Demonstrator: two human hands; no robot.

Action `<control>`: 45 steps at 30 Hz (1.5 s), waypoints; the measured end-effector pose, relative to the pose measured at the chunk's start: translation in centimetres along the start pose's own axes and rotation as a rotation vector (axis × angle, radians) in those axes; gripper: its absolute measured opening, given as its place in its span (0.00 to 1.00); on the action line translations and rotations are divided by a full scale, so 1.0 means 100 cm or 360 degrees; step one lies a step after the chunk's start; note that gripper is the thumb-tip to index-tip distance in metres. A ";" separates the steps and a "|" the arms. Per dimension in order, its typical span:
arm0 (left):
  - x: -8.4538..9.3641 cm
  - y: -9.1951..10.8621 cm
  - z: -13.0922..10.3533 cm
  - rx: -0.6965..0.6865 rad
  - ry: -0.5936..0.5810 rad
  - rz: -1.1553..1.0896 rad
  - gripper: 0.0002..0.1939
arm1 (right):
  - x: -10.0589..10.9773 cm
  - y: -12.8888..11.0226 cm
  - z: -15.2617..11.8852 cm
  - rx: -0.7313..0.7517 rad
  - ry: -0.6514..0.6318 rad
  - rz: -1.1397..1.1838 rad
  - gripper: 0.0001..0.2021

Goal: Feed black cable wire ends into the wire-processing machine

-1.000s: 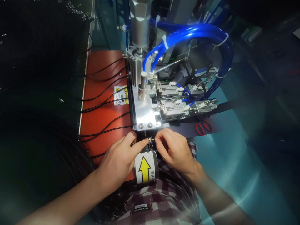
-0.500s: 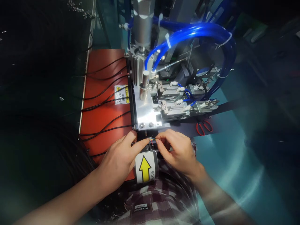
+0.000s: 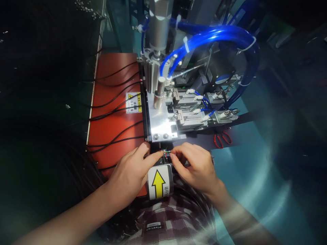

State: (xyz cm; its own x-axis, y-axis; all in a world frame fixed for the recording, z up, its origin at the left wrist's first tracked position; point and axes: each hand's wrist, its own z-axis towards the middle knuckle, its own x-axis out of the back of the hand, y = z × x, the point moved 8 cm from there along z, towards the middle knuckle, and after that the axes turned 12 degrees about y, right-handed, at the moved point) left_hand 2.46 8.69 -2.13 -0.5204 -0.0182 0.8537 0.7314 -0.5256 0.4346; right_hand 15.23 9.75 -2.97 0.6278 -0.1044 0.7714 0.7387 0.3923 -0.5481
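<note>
Thin coloured wires (image 3: 166, 151), with green and red among them, show between my two hands at the front of the metal machine (image 3: 160, 126). My left hand (image 3: 131, 170) reaches in from the left, its index finger stretched to the left end of the wires and pressing there; its other fingers are partly hidden. From the right, my right hand (image 3: 195, 166) pinches the wires between thumb and index finger. Just below the fingertips is a white label with a yellow arrow (image 3: 158, 183). Exactly what lies under the left fingers is hidden.
Black cables (image 3: 114, 141) run across an orange-red panel (image 3: 112, 122) on the left, which bears a warning label (image 3: 133, 102). Thick blue air tubes (image 3: 219, 32) arch over pneumatic cylinders (image 3: 190, 119). Red-handled scissors (image 3: 222, 140) lie to the right of the machine.
The view has shifted very slightly, moving the machine a little to the right in the picture. Both hands keep nearly the same pose at the wires.
</note>
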 end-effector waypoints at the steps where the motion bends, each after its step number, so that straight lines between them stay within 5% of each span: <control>1: 0.000 0.000 0.000 -0.0001 -0.0001 0.0001 0.19 | -0.001 0.001 0.001 -0.0039 -0.0001 0.0040 0.06; 10: -0.002 -0.002 -0.002 0.0015 -0.0024 -0.0024 0.20 | -0.013 0.010 0.000 -0.0457 -0.0039 0.0455 0.05; 33: -0.003 -0.004 -0.004 0.0025 -0.0033 -0.0035 0.22 | -0.024 0.035 -0.014 -0.0903 0.0044 0.0761 0.06; 45: -0.003 -0.004 -0.003 0.0010 -0.0005 -0.0084 0.20 | -0.020 0.026 -0.012 -0.0716 0.0123 0.0688 0.03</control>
State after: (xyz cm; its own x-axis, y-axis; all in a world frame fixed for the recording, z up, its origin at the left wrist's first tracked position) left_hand 2.21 8.62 -2.66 -0.5569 0.0117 0.8305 0.7059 -0.5202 0.4807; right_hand 16.21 9.88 -6.36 0.8963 -0.0948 0.4332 0.4345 -0.0077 -0.9006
